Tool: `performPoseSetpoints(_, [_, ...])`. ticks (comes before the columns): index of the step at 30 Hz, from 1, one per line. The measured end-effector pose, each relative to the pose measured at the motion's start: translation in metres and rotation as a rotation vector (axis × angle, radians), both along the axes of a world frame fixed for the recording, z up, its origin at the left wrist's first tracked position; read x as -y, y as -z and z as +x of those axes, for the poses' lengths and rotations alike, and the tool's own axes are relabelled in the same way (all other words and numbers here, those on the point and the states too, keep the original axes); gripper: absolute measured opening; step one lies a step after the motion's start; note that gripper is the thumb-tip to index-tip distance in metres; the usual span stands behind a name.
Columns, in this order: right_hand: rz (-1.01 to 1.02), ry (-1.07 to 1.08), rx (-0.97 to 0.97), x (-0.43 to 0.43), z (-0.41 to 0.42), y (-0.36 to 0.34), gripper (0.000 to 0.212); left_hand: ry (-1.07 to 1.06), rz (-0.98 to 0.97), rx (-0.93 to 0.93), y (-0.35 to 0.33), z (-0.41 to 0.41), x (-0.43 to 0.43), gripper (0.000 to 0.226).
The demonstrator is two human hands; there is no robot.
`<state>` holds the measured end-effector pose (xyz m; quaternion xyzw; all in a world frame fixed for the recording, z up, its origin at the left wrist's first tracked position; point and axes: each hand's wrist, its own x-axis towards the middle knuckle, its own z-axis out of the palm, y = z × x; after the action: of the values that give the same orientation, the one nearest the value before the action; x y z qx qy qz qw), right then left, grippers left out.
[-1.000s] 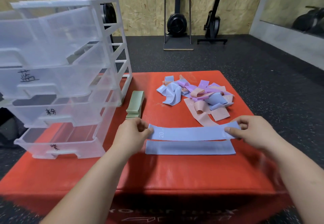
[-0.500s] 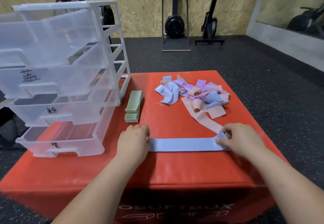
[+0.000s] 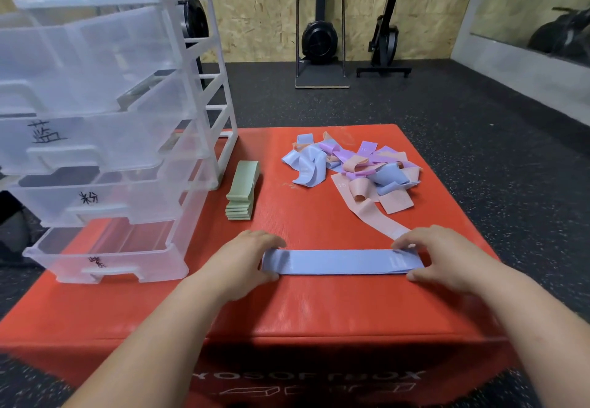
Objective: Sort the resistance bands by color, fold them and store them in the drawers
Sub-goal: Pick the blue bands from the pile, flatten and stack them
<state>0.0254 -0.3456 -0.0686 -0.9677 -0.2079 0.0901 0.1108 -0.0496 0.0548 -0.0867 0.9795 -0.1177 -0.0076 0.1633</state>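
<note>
Two light blue bands [image 3: 338,261] lie flat in one stack near the front of the red box [image 3: 319,311]. My left hand [image 3: 242,260] grips the stack's left end, fingers on the far edge and thumb on the near edge. My right hand [image 3: 447,257] holds the right end the same way. Further back lies a loose pile of blue, pink and purple bands [image 3: 354,168]; one pink band [image 3: 376,219] trails from it to my right fingers. Folded green bands [image 3: 242,190] are stacked beside the clear drawer unit [image 3: 204,94], whose labelled drawers [image 3: 95,203] stand pulled out.
The drawer unit fills the box's left side and overhangs its left edge. Bare red surface lies in front of the blue stack, down to the box's front edge. Black rubber floor surrounds the box; exercise machines [image 3: 319,33] stand at the back wall.
The upper blue band, held stretched above the lower one, has been laid onto it. Both hands came down and toward me with it and now sit at the stack's ends.
</note>
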Motion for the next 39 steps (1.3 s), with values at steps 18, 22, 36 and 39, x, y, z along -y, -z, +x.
performPoseSetpoints(18, [0.145,-0.021,-0.105,0.003,-0.009,-0.003,0.062,0.010,-0.010,-0.016,-0.007,-0.003,-0.012,0.058])
performPoseSetpoints(22, [0.131,-0.023,-0.082,0.001,-0.008,-0.005,0.060,0.026,-0.032,-0.009,-0.005,-0.002,-0.011,0.068])
performPoseSetpoints(36, [0.220,0.384,0.278,-0.028,0.065,0.011,0.060,0.099,-0.089,0.169,0.012,0.056,0.069,0.048])
performPoseSetpoints(39, [0.230,0.403,0.270,-0.037,0.084,0.010,0.058,0.102,-0.116,0.181,0.015,0.071,0.078,0.043])
